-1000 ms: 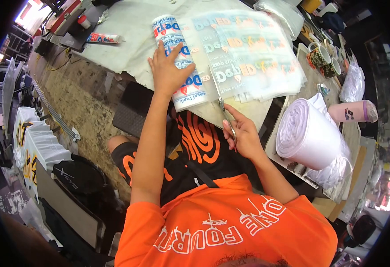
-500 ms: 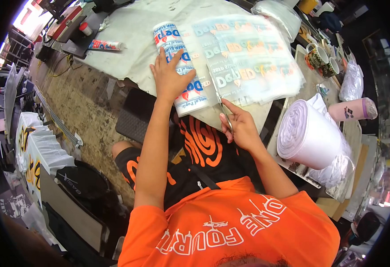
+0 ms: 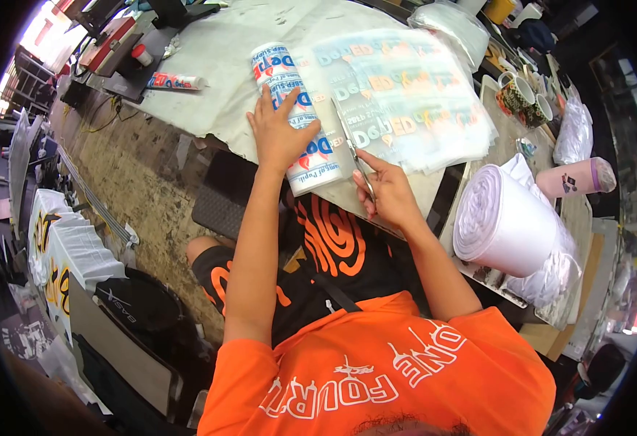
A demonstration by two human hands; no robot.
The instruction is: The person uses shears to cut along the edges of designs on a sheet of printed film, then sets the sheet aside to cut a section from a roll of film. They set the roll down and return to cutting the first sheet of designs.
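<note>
A printed roll (image 3: pixel 314 166) with blue and red lettering lies lengthwise on the white-covered table. My left hand (image 3: pixel 282 138) rests on it, fingers spread over the print. Just right of the roll, my right hand (image 3: pixel 387 190) grips a pair of scissors (image 3: pixel 349 139). Their blades point away from me, along a clear printed sheet (image 3: pixel 420 91) that reaches from the roll across to the right. Whether the blades are apart is too fine to tell. Similar sheets lie layered beneath it, with faint mirrored lettering.
At right stand a thick white fabric roll (image 3: pixel 504 218), a pink tumbler (image 3: pixel 577 178) and patterned mugs (image 3: pixel 518 94). A smaller printed roll (image 3: pixel 177 81) lies at the table's left, near a heat press (image 3: pixel 111 47). A black stool (image 3: pixel 140 301) is at lower left.
My right hand and the scissors have moved slightly away from me, along the sheet beside the roll. My left hand stays on the roll, which has shifted slightly in view.
</note>
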